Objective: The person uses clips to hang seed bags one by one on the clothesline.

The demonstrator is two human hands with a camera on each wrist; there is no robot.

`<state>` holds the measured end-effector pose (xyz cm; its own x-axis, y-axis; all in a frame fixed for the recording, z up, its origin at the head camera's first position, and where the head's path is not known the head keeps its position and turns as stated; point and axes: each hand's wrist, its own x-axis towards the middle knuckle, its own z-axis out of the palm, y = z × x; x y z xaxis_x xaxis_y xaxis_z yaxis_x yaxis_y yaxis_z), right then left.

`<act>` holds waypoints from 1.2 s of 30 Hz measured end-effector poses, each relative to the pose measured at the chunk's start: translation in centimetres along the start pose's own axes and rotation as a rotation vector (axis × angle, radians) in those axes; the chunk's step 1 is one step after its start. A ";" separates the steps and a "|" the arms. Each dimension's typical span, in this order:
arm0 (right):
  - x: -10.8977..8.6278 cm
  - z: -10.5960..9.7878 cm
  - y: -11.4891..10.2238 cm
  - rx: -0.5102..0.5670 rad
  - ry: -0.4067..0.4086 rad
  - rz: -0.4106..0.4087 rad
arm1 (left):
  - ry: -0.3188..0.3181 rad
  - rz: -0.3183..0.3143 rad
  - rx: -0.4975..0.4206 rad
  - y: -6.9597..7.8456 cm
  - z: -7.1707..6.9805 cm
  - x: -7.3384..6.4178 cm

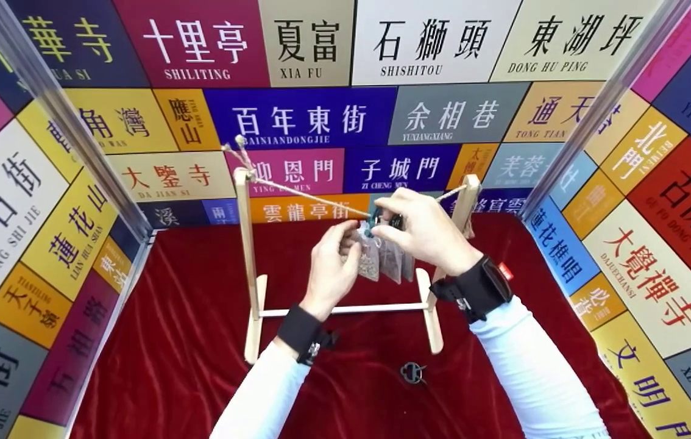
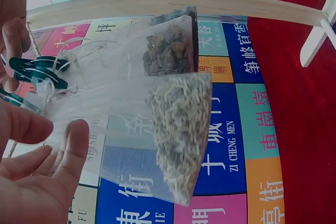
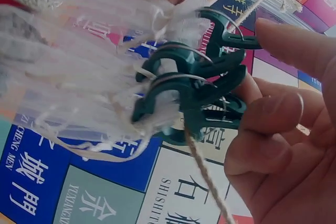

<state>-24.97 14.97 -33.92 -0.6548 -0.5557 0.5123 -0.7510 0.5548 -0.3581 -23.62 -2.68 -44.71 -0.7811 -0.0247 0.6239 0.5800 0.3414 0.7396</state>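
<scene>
Grip of the right hand (image 1: 428, 228): thumb and bent index finger pinch the handles of a green spring clip (image 3: 227, 35), whose biting end meets the gathered mouth of a sheer pellet-filled bag (image 2: 181, 135). Grip of the left hand (image 1: 330, 262): thumb and fingers stand parted beside that bag's upper part, with no hold visible. Position: beneath the sagging middle of a twisted rope (image 3: 207, 177) strung between the posts of a wooden stand (image 1: 247, 244). Long axis: nearly vertical, mouth uppermost, filled end pointing down toward the red-draped tabletop (image 1: 156, 341). Just beside it, a bag of brown lumps (image 2: 168, 51) hangs roughly parallel; a darker bag (image 2: 195, 35) is partly hidden behind. Further green clips (image 3: 181, 87) bite gathered mesh near the rope. Foreground: a small dark ring-shaped object (image 1: 412, 372) on the cloth. Background: colored panels (image 1: 437, 52) bearing place names.
</scene>
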 end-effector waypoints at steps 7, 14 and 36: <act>-2.5 0.3 0.1 0.132 0.257 -0.119 | 0.005 0.023 -0.039 -0.4 -1.1 -2.0; -6.4 3.1 1.5 0.205 0.545 -0.175 | 0.067 0.106 0.133 -0.6 -1.8 -4.5; -19.2 15.1 5.2 0.040 0.468 0.159 | -0.001 0.032 0.586 -5.5 0.5 -14.2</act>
<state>-17.57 19.19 -57.44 -0.6597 -0.1232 0.7414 -0.6539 0.5804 -0.4854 -15.82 -3.79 -57.81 -0.7655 -0.0046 0.6434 0.3793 0.8045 0.4571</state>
